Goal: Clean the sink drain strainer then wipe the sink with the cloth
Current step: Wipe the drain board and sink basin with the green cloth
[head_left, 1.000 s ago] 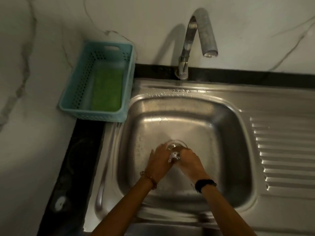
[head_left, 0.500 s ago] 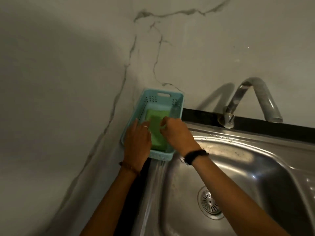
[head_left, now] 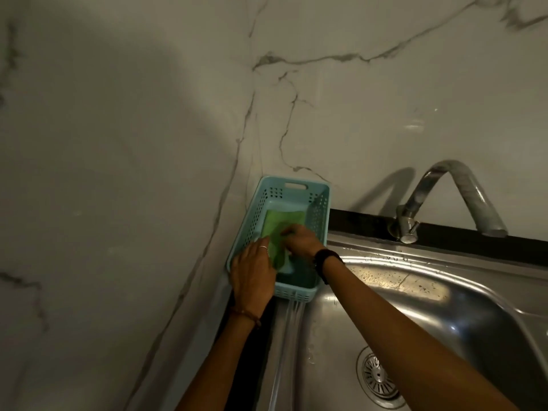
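A green cloth (head_left: 277, 229) lies in a light blue perforated basket (head_left: 321, 203) at the sink's back left corner. My right hand (head_left: 299, 240) is inside the basket and pinches the cloth, lifting a fold of it. My left hand (head_left: 252, 274) rests on the basket's left rim with its fingertips at the cloth's edge. The steel sink (head_left: 439, 310) lies to the right, and the round drain strainer (head_left: 378, 378) sits in its bottom, partly hidden by my right forearm.
A curved metal faucet (head_left: 462, 197) stands at the back of the sink. Marble walls meet in a corner right behind the basket. A black counter strip (head_left: 350, 219) runs along the back wall.
Both hands left the strainer in the sink bowl and went to the basket. Since half a second ago my right hand has gripped the cloth and raised a fold of it.
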A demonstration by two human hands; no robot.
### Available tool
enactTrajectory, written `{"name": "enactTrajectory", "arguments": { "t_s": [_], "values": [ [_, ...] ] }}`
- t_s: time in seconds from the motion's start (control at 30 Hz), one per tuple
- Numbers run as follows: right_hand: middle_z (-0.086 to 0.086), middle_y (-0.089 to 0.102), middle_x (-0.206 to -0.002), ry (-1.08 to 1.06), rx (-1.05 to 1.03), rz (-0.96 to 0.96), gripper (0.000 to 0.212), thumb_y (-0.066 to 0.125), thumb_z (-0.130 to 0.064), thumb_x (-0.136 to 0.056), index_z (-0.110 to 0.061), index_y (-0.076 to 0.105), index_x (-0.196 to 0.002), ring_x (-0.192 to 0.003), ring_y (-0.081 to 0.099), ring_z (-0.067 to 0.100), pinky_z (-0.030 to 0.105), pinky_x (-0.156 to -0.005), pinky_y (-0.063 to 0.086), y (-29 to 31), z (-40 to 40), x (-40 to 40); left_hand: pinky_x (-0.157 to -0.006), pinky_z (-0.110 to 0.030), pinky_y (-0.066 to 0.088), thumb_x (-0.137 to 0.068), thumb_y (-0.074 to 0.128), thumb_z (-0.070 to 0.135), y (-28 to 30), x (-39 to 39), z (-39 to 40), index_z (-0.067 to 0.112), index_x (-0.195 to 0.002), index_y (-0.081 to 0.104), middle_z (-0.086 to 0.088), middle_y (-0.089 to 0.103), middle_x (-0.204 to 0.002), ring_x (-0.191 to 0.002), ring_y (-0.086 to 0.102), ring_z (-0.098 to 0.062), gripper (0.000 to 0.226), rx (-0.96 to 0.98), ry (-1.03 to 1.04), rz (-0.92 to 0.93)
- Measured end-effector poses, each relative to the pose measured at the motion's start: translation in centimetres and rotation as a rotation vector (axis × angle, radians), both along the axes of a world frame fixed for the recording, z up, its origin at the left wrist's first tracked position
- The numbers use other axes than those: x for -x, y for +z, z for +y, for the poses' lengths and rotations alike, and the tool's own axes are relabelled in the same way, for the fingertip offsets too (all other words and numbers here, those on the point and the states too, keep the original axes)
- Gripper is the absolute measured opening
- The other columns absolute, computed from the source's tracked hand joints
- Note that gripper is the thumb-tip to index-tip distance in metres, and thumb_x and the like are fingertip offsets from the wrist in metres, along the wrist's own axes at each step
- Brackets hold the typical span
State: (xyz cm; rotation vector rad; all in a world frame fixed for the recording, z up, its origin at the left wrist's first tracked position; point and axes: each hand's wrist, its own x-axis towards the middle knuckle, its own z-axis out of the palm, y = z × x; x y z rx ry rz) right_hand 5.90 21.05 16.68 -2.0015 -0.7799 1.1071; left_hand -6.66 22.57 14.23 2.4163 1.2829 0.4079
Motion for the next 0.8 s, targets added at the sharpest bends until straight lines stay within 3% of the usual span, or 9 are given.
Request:
{"name": "enactTrajectory", "arguments": {
  "t_s": [0.07,0.13,0.2,0.33,0.4,0.53,0.67,0.73,0.8],
  "values": [
    [0.01,0.057,-0.085,-0.07,-0.186,0.224,0.023,0.043,0.005,-0.09,0.002,0.058,-0.107,-0.07,0.051,0.014,0.022,-0.062,0.042,2.1,-0.5,0.2,-0.113,-0.036,0.027,-0.093,0.046,0.013,1.3,0.0,-0.2,0.016,-0.144,0.025,-0.005,0.031,-0.151,-0.138,0.03,-0.019,0.055,0.177,-0.016,-0.19],
    [0.006,0.059,-0.081,-0.14,-0.353,0.403,0.022,0.044,0.003,-0.091,0.002,0.059,-0.107,-0.066,0.054,0.011,0.02,-0.062,0.044,4.7,-1.4,0.2,-0.114,-0.033,0.025,-0.089,0.057,0.013,3.2,0.1,-1.1,0.021,-0.143,0.023,-0.003,0.028,-0.151,-0.139,0.027,-0.017,0.065,0.361,-0.09,-0.469],
    [0.002,0.062,-0.074,-0.192,-0.484,0.523,0.021,0.047,0.003,-0.09,0.002,0.058,-0.108,-0.055,0.057,0.003,0.014,-0.055,0.048,7.4,-3.2,0.1,-0.111,-0.028,0.028,-0.084,0.064,0.015,5.4,0.3,-2.6,0.033,-0.136,0.025,0.002,0.035,-0.146,-0.133,0.032,-0.011,0.066,0.35,-0.178,-0.607],
    [-0.004,0.071,-0.064,-0.212,-0.641,0.597,0.019,0.057,-0.002,-0.087,-0.006,0.062,-0.105,-0.057,0.066,0.0,0.01,-0.055,0.051,11.1,-9.2,-0.2,-0.093,-0.019,0.049,-0.08,0.063,0.028,9.5,0.3,-6.8,0.047,-0.109,0.056,0.014,0.063,-0.118,-0.11,0.058,-0.002,0.035,0.327,-0.187,-0.917],
    [-0.004,0.071,-0.074,-0.224,-0.687,0.592,0.014,0.061,-0.014,-0.087,-0.013,0.066,-0.1,-0.062,0.066,0.001,0.012,-0.059,0.053,11.9,-13.0,-0.2,-0.076,-0.017,0.053,-0.083,0.06,0.029,11.0,0.0,-9.2,0.039,-0.095,0.069,0.014,0.073,-0.096,-0.092,0.067,-0.002,0.019,0.434,-0.183,-1.038],
    [0.0,0.066,-0.105,-0.316,-0.635,0.433,0.031,0.06,-0.033,-0.087,-0.02,0.057,-0.116,-0.087,0.065,0.01,0.02,-0.068,0.055,11.3,-19.6,0.1,-0.078,-0.022,0.055,-0.079,0.058,0.039,11.4,-1.3,-14.4,0.028,-0.093,0.075,0.005,0.076,-0.091,-0.088,0.069,-0.011,0.024,0.759,-0.247,-1.061],
    [0.005,0.062,-0.112,-0.481,-0.618,0.459,0.045,0.061,-0.017,-0.087,-0.022,0.042,-0.127,-0.089,0.064,0.015,0.023,-0.071,0.055,8.2,-25.4,0.1,-0.099,-0.045,0.044,-0.08,0.054,0.047,8.7,-2.5,-19.8,0.025,-0.096,0.073,-0.005,0.073,-0.103,-0.107,0.062,-0.029,0.033,1.019,-0.152,-0.892],
    [0.01,0.059,-0.112,-0.544,-0.611,0.515,0.044,0.056,-0.006,-0.088,-0.023,0.042,-0.126,-0.091,0.062,0.019,0.027,-0.073,0.056,6.4,-27.9,-0.1,-0.104,-0.048,0.04,-0.086,0.051,0.043,7.3,-2.7,-22.3,0.026,-0.097,0.073,-0.004,0.072,-0.107,-0.112,0.059,-0.027,0.03,1.099,-0.116,-0.823],
    [0.01,0.06,-0.109,-0.56,-0.58,0.526,0.035,0.051,-0.004,-0.09,-0.023,0.048,-0.119,-0.089,0.061,0.018,0.025,-0.07,0.056,4.7,-29.7,0.0,-0.097,-0.042,0.044,-0.09,0.048,0.042,6.4,-2.7,-24.3,0.028,-0.096,0.073,0.001,0.072,-0.105,-0.11,0.059,-0.022,0.029,1.132,-0.104,-0.741]
  ]
}}
